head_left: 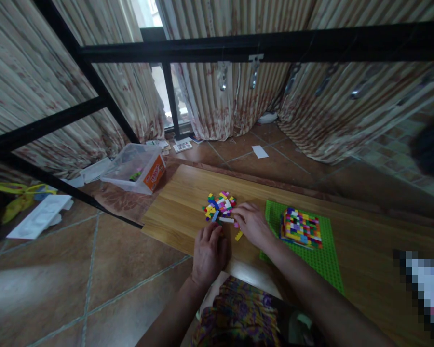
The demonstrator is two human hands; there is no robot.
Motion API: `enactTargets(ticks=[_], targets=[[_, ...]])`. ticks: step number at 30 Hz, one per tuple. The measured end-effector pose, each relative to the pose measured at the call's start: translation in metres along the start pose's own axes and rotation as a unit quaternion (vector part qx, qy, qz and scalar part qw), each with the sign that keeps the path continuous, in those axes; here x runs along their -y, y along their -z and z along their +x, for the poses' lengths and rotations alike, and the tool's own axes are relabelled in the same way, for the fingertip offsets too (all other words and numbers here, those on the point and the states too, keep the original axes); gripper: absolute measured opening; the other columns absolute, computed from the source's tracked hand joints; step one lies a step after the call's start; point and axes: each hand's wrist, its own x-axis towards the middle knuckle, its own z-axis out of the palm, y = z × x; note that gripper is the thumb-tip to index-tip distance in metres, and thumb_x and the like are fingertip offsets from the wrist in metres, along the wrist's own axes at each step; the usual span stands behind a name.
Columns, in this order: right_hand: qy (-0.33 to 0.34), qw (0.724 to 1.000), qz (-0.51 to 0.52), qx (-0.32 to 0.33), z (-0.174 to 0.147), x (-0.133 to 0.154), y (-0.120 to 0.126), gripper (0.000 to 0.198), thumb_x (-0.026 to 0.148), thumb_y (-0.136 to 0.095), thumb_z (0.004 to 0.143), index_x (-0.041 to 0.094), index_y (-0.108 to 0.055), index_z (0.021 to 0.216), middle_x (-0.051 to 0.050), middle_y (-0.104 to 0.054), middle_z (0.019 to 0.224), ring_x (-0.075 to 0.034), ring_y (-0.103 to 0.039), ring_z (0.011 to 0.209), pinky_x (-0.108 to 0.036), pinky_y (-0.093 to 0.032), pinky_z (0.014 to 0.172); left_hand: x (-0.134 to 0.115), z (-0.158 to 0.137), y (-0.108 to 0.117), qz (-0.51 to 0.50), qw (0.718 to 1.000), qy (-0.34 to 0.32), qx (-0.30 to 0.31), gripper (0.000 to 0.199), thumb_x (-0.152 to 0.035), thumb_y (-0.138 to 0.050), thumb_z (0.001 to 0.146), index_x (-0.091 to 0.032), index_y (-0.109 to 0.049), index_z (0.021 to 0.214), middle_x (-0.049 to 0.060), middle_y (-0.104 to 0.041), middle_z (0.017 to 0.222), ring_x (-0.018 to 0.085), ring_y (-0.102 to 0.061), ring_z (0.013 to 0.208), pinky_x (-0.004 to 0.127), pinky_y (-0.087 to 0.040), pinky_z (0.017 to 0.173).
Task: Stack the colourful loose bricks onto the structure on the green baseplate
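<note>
Green baseplate (326,264) carries a brick block (301,227); left of it, loose toy bricks (224,206) lie on my desk (181,202). I'm apparently picking through them, right hand (253,225) and left hand (210,251) curled there; whether either grips, I can't tell. Next likely calls for a fingertip pinch.

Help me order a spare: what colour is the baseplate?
The baseplate is green, best seen in the head view.

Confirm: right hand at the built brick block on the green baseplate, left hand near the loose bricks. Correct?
No: in the head view, the right hand is at the loose bricks, not at the built brick block. The block does sit on the green baseplate, and the left hand is near the loose bricks.
</note>
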Motion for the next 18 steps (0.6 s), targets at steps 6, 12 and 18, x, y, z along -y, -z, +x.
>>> enactTargets(ticks=[6,12,18], targets=[[-0.008,0.998,-0.050,0.024,0.006,0.005,-0.007,0.020,0.021,-0.053,0.090,0.021,-0.072,0.096,-0.007,-0.066,0.097,-0.020,-0.055,0.096,-0.033,-0.041,0.090,-0.019,-0.002,-0.003,-0.070,0.994,-0.058,0.057,0.026,-0.017,-0.054,0.087,-0.019,-0.059,0.113,0.010,-0.060,0.123,0.024,-0.055,0.113,0.043,-0.049,0.096],[-0.052,0.995,-0.080,0.037,0.005,0.010,-0.002,0.020,0.025,-0.053,0.090,0.022,-0.073,0.087,-0.006,-0.068,0.093,-0.020,-0.056,0.095,-0.031,-0.040,0.089,-0.024,-0.003,-0.004,-0.119,0.981,-0.110,0.103,0.028,-0.018,-0.052,0.088,-0.020,-0.058,0.116,0.010,-0.059,0.127,0.023,-0.052,0.120,0.040,-0.048,0.100],[-0.163,0.977,-0.124,0.058,0.018,0.024,-0.010,0.023,0.036,-0.056,0.087,0.023,-0.074,0.091,-0.009,-0.069,0.095,-0.022,-0.059,0.095,-0.032,-0.041,0.084,0.003,0.009,0.002,-0.044,0.999,0.001,-0.026,0.034,-0.016,-0.054,0.086,-0.019,-0.057,0.120,0.013,-0.058,0.124,0.025,-0.055,0.112,0.044,-0.049,0.095]])
